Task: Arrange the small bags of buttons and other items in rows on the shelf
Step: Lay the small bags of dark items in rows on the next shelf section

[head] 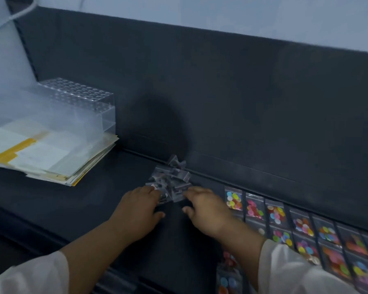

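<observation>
This looks like a craft or sewing-goods shop, though whether it is the sales floor or a stockroom cannot be told. A dark shelf (89,200) with a dark back panel (221,98) carries neat rows of small clear bags of coloured buttons (302,225) at 4 o'clock, laid out like stock. A clear plastic holder (81,100) full of holes stands at 10 o'clock, with a stack of papers (51,153) at 9 o'clock.
</observation>
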Demonstrator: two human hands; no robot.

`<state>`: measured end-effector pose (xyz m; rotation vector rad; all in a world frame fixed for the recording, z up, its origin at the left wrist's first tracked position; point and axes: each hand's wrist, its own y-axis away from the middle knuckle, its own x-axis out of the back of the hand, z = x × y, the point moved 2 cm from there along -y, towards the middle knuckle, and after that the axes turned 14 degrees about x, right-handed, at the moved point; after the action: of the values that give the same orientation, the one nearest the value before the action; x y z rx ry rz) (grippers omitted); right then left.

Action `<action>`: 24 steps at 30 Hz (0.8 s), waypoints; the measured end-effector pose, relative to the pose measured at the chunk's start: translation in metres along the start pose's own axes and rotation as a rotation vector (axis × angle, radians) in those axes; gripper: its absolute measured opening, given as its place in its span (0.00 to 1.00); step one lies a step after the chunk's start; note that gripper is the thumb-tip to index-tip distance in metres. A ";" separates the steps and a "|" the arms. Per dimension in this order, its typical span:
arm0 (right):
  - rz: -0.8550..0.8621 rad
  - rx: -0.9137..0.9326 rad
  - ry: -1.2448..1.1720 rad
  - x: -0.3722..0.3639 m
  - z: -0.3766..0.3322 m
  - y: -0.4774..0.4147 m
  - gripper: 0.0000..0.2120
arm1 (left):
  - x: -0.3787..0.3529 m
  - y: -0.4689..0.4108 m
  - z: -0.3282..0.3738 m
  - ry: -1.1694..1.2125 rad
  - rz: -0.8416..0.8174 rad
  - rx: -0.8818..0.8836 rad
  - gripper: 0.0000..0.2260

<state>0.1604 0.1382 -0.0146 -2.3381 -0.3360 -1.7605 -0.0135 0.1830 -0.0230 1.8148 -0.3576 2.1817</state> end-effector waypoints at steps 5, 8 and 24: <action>-0.013 -0.062 -0.005 -0.015 0.000 -0.020 0.25 | -0.014 -0.017 -0.016 0.054 -0.052 -0.060 0.25; -0.015 -0.108 -0.003 -0.023 0.000 -0.026 0.24 | -0.017 -0.025 -0.025 0.140 -0.028 -0.071 0.21; 0.056 -0.201 -0.014 -0.027 -0.012 -0.022 0.20 | -0.016 -0.032 -0.042 0.238 -0.003 -0.149 0.12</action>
<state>0.1359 0.1544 -0.0373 -2.4688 -0.0981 -1.8286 -0.0370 0.2272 -0.0461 1.4593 -0.4496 2.2706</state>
